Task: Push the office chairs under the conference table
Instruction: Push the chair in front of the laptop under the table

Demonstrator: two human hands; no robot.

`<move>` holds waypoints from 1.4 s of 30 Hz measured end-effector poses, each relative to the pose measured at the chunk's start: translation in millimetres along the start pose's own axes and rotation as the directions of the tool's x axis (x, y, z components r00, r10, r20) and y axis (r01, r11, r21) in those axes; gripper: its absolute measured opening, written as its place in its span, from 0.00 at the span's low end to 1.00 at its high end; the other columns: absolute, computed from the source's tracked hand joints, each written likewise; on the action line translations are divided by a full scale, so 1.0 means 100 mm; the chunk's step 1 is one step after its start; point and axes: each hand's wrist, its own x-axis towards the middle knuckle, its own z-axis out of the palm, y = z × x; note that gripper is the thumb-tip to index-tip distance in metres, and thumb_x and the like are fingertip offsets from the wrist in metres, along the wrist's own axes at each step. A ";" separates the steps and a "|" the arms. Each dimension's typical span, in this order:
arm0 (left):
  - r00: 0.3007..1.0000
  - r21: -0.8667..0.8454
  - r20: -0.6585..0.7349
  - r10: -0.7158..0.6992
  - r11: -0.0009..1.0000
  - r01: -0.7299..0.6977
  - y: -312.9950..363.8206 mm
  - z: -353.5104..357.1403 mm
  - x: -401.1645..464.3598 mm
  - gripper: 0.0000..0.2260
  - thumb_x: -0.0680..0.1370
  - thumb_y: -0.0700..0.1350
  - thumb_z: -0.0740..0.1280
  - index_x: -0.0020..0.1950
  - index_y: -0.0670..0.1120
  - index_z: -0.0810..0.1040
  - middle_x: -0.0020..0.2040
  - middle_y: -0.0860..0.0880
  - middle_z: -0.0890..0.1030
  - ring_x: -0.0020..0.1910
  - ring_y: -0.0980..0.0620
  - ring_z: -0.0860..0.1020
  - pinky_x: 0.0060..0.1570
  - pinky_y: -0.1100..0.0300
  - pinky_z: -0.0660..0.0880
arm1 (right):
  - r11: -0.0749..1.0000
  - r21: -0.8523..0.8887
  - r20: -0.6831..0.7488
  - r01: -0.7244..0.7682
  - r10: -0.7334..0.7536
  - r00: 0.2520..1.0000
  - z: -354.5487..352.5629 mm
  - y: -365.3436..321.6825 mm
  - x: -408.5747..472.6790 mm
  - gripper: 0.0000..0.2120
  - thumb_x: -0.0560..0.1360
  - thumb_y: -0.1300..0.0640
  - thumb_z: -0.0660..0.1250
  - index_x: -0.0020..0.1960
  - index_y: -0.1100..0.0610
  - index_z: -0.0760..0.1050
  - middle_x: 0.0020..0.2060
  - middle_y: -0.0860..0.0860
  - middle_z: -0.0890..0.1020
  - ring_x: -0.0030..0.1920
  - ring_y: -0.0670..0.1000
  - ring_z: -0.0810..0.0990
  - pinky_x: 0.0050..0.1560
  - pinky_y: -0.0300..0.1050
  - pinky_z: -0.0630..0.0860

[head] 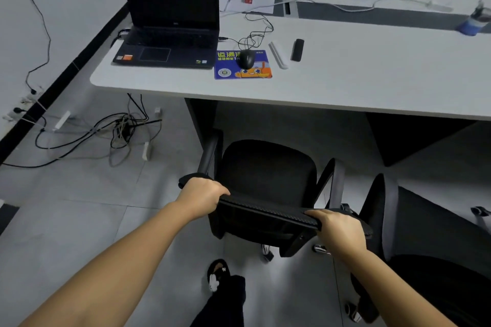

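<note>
Both hands grasp the top edge of the backrest of one black office chair (268,175): the left hand (202,198) is curled over the backrest's left corner, its fingers wrapped down over the far side of the rim and out of sight, and the right hand (338,231) is clamped on the right end of the same rim, thumb lying along the top and the other fingers tucked beneath the edge. The rim runs between the two hands, slanting down toward the right. This chair faces the white conference table (345,82) with its seat just short of the tabletop's near edge, the front of the seat and left armrest reaching the shadow under it, the backrest well outside. A second office chair (425,260) stands just to the right, close beside the first and also out from the table; only part of it is in view. Backs of further chairs show at the far side of the table, too cut off to count. On the tabletop sit one open laptop (170,21), one blue mouse pad (243,65) with one black mouse (246,59) on it, a white bar and a small black device beside them. A tangle of cables (117,130) lies on the tiled floor at left. One slippered foot (218,273) shows below the chair
</note>
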 end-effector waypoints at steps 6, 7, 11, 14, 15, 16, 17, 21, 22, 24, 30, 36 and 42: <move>0.998 0.020 0.055 0.021 1.000 -0.022 -0.33 -0.24 0.58 0.18 0.72 0.35 0.60 0.55 0.51 0.80 0.52 0.50 0.84 0.50 0.49 0.81 0.47 0.53 0.77 | 0.998 -0.063 -0.003 -0.006 0.005 1.000 -0.18 -0.01 0.65 0.19 0.69 0.60 0.67 0.56 0.43 0.78 0.51 0.42 0.84 0.46 0.49 0.83 0.36 0.44 0.77; 0.998 0.026 0.066 0.020 0.999 -0.022 -0.38 -0.27 0.65 0.18 0.72 0.35 0.60 0.54 0.51 0.80 0.51 0.50 0.84 0.49 0.48 0.81 0.46 0.53 0.77 | 0.998 -0.064 0.003 -0.004 0.004 1.000 -0.20 -0.01 0.74 0.18 0.70 0.60 0.66 0.57 0.43 0.77 0.51 0.42 0.84 0.47 0.49 0.83 0.37 0.45 0.77; 0.995 0.038 0.095 0.024 0.999 -0.028 -0.51 -0.34 0.90 0.17 0.71 0.35 0.60 0.53 0.49 0.80 0.50 0.49 0.84 0.48 0.47 0.81 0.44 0.53 0.78 | 0.999 -0.045 0.016 -0.017 0.018 1.000 -0.21 0.02 1.03 0.18 0.69 0.60 0.67 0.56 0.43 0.78 0.49 0.43 0.85 0.44 0.50 0.83 0.36 0.46 0.77; 0.996 0.047 0.080 0.036 0.998 -0.040 -0.58 -0.42 1.11 0.19 0.73 0.35 0.60 0.59 0.50 0.78 0.56 0.49 0.82 0.52 0.47 0.80 0.48 0.53 0.77 | 0.995 -0.093 0.062 -0.022 0.028 0.998 -0.24 0.09 1.26 0.19 0.72 0.57 0.63 0.59 0.39 0.74 0.46 0.44 0.85 0.43 0.49 0.82 0.37 0.45 0.76; 0.996 0.044 0.076 0.038 0.998 -0.041 -0.59 -0.45 1.18 0.20 0.74 0.35 0.59 0.61 0.50 0.77 0.58 0.49 0.82 0.54 0.47 0.80 0.50 0.54 0.77 | 0.994 -0.107 0.079 -0.026 0.035 0.996 -0.26 0.12 1.34 0.20 0.73 0.56 0.61 0.60 0.38 0.72 0.45 0.44 0.84 0.43 0.49 0.82 0.37 0.45 0.76; 0.997 0.043 0.075 0.036 0.998 -0.039 -0.62 -0.47 1.27 0.20 0.74 0.35 0.59 0.63 0.50 0.76 0.59 0.49 0.81 0.55 0.47 0.79 0.51 0.54 0.76 | 0.993 -0.112 0.094 -0.028 0.039 0.995 -0.28 0.15 1.44 0.19 0.74 0.55 0.61 0.61 0.37 0.71 0.45 0.44 0.84 0.44 0.49 0.81 0.38 0.45 0.76; 0.997 0.048 0.077 0.030 0.998 -0.034 -0.64 -0.51 1.34 0.20 0.75 0.35 0.59 0.63 0.50 0.76 0.59 0.49 0.81 0.55 0.47 0.79 0.50 0.54 0.76 | 0.993 -0.112 0.107 -0.028 0.040 0.993 -0.30 0.16 1.54 0.19 0.74 0.54 0.60 0.61 0.36 0.70 0.46 0.44 0.84 0.44 0.49 0.81 0.38 0.45 0.76; 0.996 0.061 0.080 -0.036 0.998 0.031 -0.73 -0.64 1.61 0.19 0.74 0.35 0.58 0.59 0.52 0.78 0.51 0.49 0.84 0.48 0.47 0.80 0.39 0.59 0.71 | 0.991 -0.137 0.126 0.001 0.017 0.992 -0.41 0.17 1.98 0.16 0.76 0.50 0.60 0.63 0.39 0.71 0.53 0.44 0.83 0.51 0.50 0.81 0.43 0.44 0.75; 0.995 0.066 0.084 -0.050 0.997 0.045 -0.74 -0.67 1.68 0.19 0.74 0.35 0.58 0.58 0.52 0.79 0.49 0.49 0.84 0.46 0.47 0.80 0.37 0.59 0.70 | 0.989 -0.148 0.127 0.009 0.010 0.992 -0.45 0.20 2.10 0.16 0.76 0.50 0.60 0.63 0.40 0.71 0.54 0.44 0.83 0.52 0.50 0.81 0.44 0.44 0.75; 0.993 0.063 0.095 -0.075 0.996 0.069 -0.77 -0.70 1.80 0.18 0.74 0.35 0.59 0.56 0.52 0.80 0.47 0.48 0.84 0.45 0.47 0.81 0.36 0.58 0.70 | 0.988 -0.146 0.142 0.044 -0.023 0.990 -0.53 0.24 2.30 0.16 0.76 0.51 0.59 0.63 0.41 0.71 0.57 0.43 0.81 0.54 0.50 0.80 0.46 0.44 0.75; 0.990 0.056 0.079 -0.114 0.992 0.110 -0.88 -0.73 2.11 0.18 0.73 0.35 0.59 0.54 0.53 0.80 0.48 0.50 0.84 0.45 0.47 0.81 0.39 0.57 0.74 | 0.985 -0.071 0.124 0.159 -0.149 0.981 -0.60 0.38 2.72 0.14 0.75 0.54 0.61 0.59 0.44 0.75 0.56 0.43 0.79 0.52 0.50 0.79 0.39 0.43 0.73; 0.979 0.069 0.071 -0.191 0.980 0.186 -1.06 -0.90 2.45 0.15 0.72 0.35 0.59 0.46 0.52 0.80 0.45 0.50 0.84 0.44 0.47 0.80 0.39 0.56 0.74 | 0.974 -0.077 0.107 0.214 -0.205 0.973 -0.66 0.38 3.27 0.14 0.75 0.54 0.62 0.60 0.48 0.75 0.54 0.49 0.76 0.56 0.53 0.73 0.36 0.44 0.67; 0.975 0.040 0.096 -0.202 0.979 0.199 -1.26 -0.89 2.58 0.13 0.70 0.36 0.60 0.46 0.49 0.79 0.47 0.50 0.84 0.48 0.47 0.80 0.42 0.52 0.77 | 0.976 -0.032 0.111 0.214 -0.209 0.971 -0.50 0.34 3.45 0.14 0.75 0.56 0.62 0.60 0.51 0.75 0.53 0.51 0.77 0.56 0.54 0.73 0.36 0.46 0.73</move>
